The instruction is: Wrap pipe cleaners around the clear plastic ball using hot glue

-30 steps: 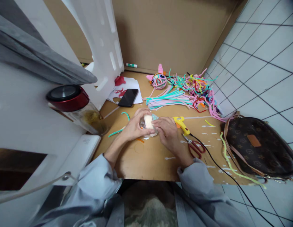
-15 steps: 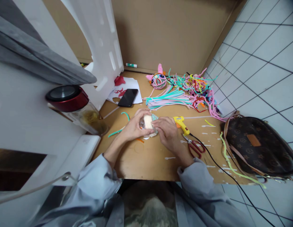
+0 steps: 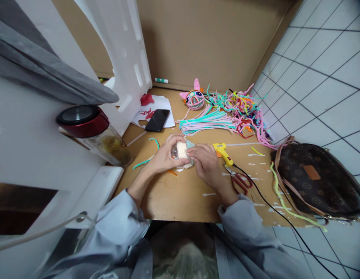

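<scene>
Between my hands is a small clear ball [image 3: 182, 150] with a cream band of pipe cleaners across it and some light teal at its right side. My left hand [image 3: 166, 155] curves around its left side, thumb along the near edge and fingers over the far edge. On the right side, the bent fingers of my right hand [image 3: 205, 161] press against the ball; their tips are partly hidden. A yellow glue gun [image 3: 225, 154] lies just beyond my right hand. Red-handled scissors [image 3: 240, 182] rest beside my right wrist. Teal pipe cleaner pieces [image 3: 143, 162] lie left of my left hand.
Farther back are a bundle of pink and teal pipe cleaners [image 3: 207, 122], a tangled pile [image 3: 240, 102] and a decorated pink ball [image 3: 195, 99]. A phone [image 3: 157, 120] lies on paper. A glass bottle [image 3: 110, 145] stands left; a brown bag [image 3: 316, 178] sits right, near the glue gun's cord [image 3: 268, 197].
</scene>
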The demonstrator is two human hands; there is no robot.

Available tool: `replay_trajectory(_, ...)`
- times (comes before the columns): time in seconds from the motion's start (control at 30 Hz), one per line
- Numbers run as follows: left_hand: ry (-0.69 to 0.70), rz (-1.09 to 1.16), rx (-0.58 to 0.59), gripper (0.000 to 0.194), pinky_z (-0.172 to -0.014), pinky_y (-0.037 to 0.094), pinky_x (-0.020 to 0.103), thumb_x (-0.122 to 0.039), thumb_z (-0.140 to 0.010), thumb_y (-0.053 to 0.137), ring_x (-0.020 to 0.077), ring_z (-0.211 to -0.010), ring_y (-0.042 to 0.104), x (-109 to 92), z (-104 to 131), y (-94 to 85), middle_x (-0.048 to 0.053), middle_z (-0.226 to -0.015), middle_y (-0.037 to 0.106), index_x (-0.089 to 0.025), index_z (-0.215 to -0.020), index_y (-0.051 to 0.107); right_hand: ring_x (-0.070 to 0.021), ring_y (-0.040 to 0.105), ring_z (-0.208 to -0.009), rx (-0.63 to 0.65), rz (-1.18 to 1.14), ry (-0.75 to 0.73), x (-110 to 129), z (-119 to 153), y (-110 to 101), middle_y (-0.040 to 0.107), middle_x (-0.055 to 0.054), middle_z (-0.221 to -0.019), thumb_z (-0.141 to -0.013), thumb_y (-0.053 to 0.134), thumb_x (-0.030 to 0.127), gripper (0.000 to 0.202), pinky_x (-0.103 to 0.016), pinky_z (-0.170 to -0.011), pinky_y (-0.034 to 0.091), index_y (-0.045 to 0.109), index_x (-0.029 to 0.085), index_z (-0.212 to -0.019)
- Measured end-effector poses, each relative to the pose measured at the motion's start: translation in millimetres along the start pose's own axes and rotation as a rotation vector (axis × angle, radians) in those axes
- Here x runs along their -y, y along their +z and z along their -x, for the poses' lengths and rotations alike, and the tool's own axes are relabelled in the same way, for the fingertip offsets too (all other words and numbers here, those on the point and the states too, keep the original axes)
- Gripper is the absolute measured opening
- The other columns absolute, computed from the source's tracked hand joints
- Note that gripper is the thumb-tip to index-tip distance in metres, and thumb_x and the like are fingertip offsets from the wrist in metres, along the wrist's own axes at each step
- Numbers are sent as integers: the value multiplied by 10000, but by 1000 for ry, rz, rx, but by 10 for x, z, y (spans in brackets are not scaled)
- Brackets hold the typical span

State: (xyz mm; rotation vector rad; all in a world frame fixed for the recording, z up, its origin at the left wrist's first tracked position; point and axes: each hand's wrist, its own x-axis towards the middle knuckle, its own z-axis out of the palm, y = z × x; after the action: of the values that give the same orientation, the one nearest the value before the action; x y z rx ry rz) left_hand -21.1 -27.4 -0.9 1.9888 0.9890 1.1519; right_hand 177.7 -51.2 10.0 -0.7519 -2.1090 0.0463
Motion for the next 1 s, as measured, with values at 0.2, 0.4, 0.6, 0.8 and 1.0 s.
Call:
replay_trajectory(0.2,-14,23,0,518,-1103,404,448,-401,-694,797,287,-1256,536,-29,-13,2,116,-1280,556,-216,-1098,531,-197,639,-996,-14,-8,-16,-18,0,10,759,-39,-1019,-936,491,89,188,-364,-885,450,606,227,-990)
replay_trajectory(0.4,-64,48,4,560,-1064,433,436,-408,-671,798,280,-1206,563,-7,-9,13,106,-1249,581,-223,-1121,521,-196,643,-993,-4,8,-5,-18,1,10,761,-38,-1019,-939,473,101,193,-366,-889,450,612,231,-975)
replay_trajectory(0.6,-125,56,15,637,-1052,456,446,-447,-658,813,297,-1211,592,-6,11,4,128,-1302,596,-203,-1169,522,-200,644,-1002,3,0,17,-12,4,11,760,-41,-1022,-952,469,131,186,-379,-898,449,619,236,-987)
replay_trajectory(0.8,-95,45,37,576,-1106,429,456,-456,-714,795,298,-1279,570,-66,21,-21,134,-1358,591,-210,-1168,541,-199,643,-1011,2,7,-2,-21,5,10,760,-39,-1031,-955,474,116,181,-373,-890,446,608,230,-997)
replay_trajectory(1.0,-79,4,42,533,-1118,419,447,-451,-742,783,291,-1299,555,-61,31,-32,126,-1368,594,-209,-1165,567,-193,658,-971,-13,29,-22,4,-14,7,764,-44,-1014,-957,482,107,162,-360,-858,438,602,215,-971)
